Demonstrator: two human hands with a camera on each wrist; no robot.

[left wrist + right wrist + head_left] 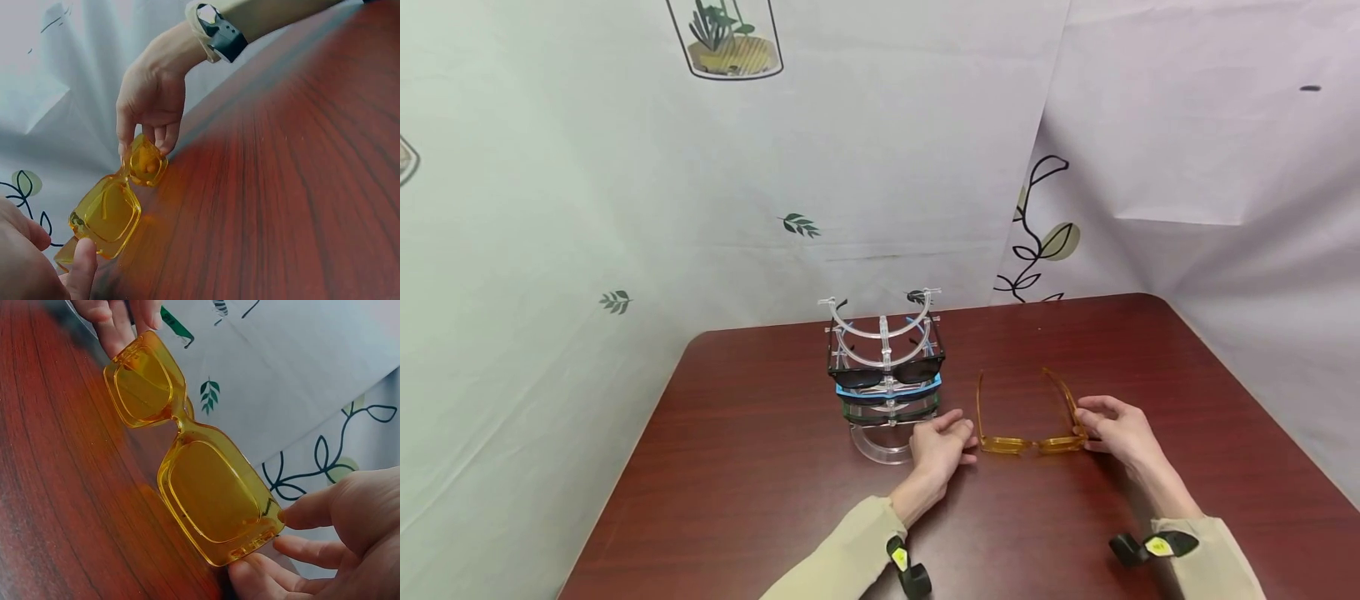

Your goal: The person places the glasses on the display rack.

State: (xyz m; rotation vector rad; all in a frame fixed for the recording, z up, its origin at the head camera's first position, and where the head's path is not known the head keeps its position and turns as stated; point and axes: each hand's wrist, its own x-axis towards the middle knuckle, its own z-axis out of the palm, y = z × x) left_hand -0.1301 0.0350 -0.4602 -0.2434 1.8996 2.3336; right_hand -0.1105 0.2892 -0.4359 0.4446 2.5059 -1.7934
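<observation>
Yellow see-through sunglasses sit on the table right of the display stand, lenses toward me, temples unfolded and pointing back. My right hand pinches their right front corner near the hinge, thumb and fingers on either side of the frame. At the opposite end, my left hand has its fingers loosely spread around the left corner; in the left wrist view a fingertip overlaps the lens frame. Firm contact there is not plain. Beside the left hand stands a clear eyewear stand.
The stand carries black sunglasses, a blue-framed pair and a green-framed pair on its lower tiers. Its curved base lies close to my left wrist. A white patterned cloth hangs behind the dark red table.
</observation>
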